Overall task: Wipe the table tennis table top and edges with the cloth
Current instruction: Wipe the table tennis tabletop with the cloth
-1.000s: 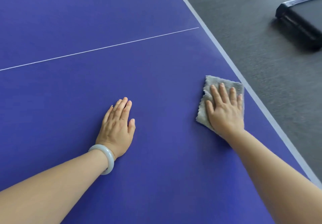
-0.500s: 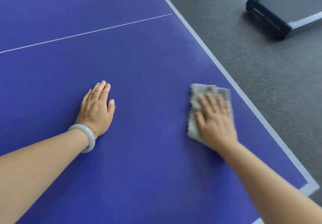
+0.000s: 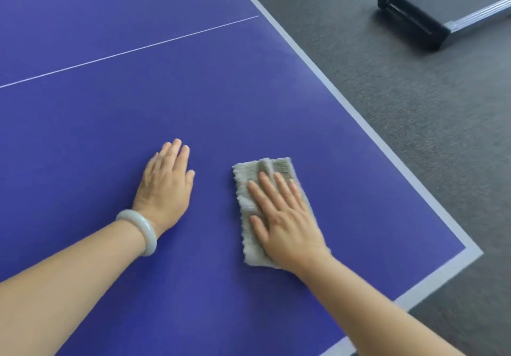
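Note:
The blue table tennis table (image 3: 116,123) fills most of the view, with a pale border along its right side and near corner (image 3: 470,252). A folded grey cloth (image 3: 258,173) lies flat on the top, well in from the right edge. My right hand (image 3: 284,217) presses on it with straight, spread fingers and covers its lower right part. My left hand (image 3: 166,184) rests flat on the bare top to the left of the cloth, fingers straight and together, a pale bangle on the wrist.
A thin white line (image 3: 132,50) crosses the table top further away. Dark grey carpet (image 3: 414,123) lies beyond the right edge. A low black machine with a belt, like a treadmill (image 3: 431,15), stands on the floor at the upper right.
My right hand has slid the cloth away from the right edge, towards my left hand. The view has shifted, and the table's near right corner now shows.

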A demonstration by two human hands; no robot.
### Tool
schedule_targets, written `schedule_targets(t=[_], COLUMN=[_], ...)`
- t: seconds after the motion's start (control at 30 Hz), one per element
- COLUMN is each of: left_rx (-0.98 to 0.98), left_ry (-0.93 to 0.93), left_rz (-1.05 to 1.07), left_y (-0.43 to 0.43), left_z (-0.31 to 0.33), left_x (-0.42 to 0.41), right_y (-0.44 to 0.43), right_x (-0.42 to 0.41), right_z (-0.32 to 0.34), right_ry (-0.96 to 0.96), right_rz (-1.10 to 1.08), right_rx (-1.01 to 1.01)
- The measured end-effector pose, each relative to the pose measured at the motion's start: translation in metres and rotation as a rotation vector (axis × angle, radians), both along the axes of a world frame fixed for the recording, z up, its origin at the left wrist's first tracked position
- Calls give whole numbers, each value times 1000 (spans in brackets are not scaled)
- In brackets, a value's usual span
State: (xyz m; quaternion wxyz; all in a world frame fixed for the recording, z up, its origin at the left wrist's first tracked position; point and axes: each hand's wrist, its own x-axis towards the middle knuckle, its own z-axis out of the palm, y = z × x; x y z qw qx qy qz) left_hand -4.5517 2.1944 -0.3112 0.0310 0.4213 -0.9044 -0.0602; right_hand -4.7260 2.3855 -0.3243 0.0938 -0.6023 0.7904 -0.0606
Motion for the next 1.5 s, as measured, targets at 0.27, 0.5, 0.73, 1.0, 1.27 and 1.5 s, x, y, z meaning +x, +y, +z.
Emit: schedule_targets(t=[0.27, 0.5, 0.73, 1.0, 1.27, 1.5], left_rx=[-11, 5, -17, -35, -38, -44], left_ry=[-103, -99, -69, -44, 0, 8], left_rz=[-132, -146, -133, -129, -145, -139], left_y=[97, 97, 98, 101, 101, 102], left_z=[-13, -11, -17, -17, -19, -18], left_x=[30, 30, 29, 30, 30, 29], right_y=[30, 53, 155, 90, 135, 70], right_x=[-94, 15, -135, 4, -125, 11], right_z=[2, 3, 6, -3, 5, -1], right_ry=[17, -45, 22, 34, 58, 56], right_rz=[-710, 27, -574, -430, -644, -551], right_rx=[119, 22, 61, 79, 135, -8])
